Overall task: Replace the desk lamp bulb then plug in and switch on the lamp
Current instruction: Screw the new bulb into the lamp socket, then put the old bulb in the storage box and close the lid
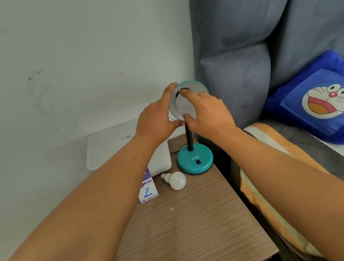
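A teal desk lamp stands on its round base (195, 162) at the far right of a brown bedside table (190, 226), its shade (195, 84) tilted towards me. My left hand (156, 119) grips the shade's left rim. My right hand (206, 112) is shut on a white bulb (184, 104) sitting in the shade's socket. A second white bulb (176, 180) lies loose on the table in front of the base, next to a small bulb box (148, 190). The lamp's cord and plug are hidden.
A white box (161, 158) and a flat white lid (111, 144) lean at the wall behind the table. A bed with a grey headboard (244, 55) and a blue cartoon pillow (327, 101) adjoins the table's right edge.
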